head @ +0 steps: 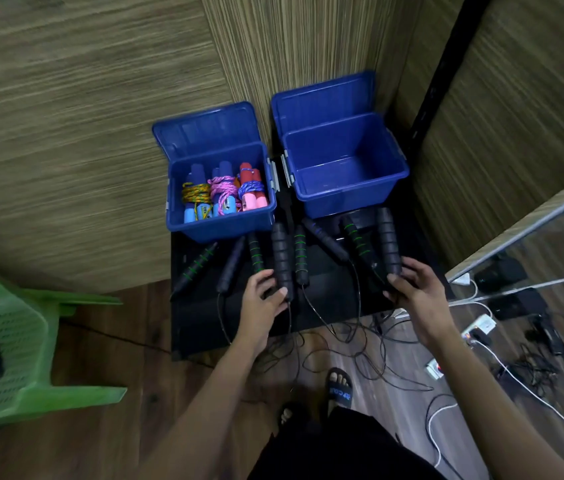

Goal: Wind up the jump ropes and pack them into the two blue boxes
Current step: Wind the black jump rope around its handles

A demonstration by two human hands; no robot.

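Two blue boxes stand open on a low black table (329, 306). The left blue box (221, 223) holds wound coloured ropes (225, 192) with blue, pink and red handles. The right blue box (342, 199) is bare inside. Several black jump-rope handles lie in a row in front of the boxes, some with green rings (299, 252). My left hand (261, 299) grips the lower end of a thick black handle (281, 258). My right hand (415, 289) grips the lower end of another thick black handle (388, 240). Thin black cords (339, 348) trail off the table onto the floor.
A green plastic chair (14, 341) lies at the left. Power strips, chargers and white cables (481, 327) clutter the floor at the right beside a glass panel. Wood-pattern walls close in behind the boxes. My sandalled feet (339, 388) stand among the cords.
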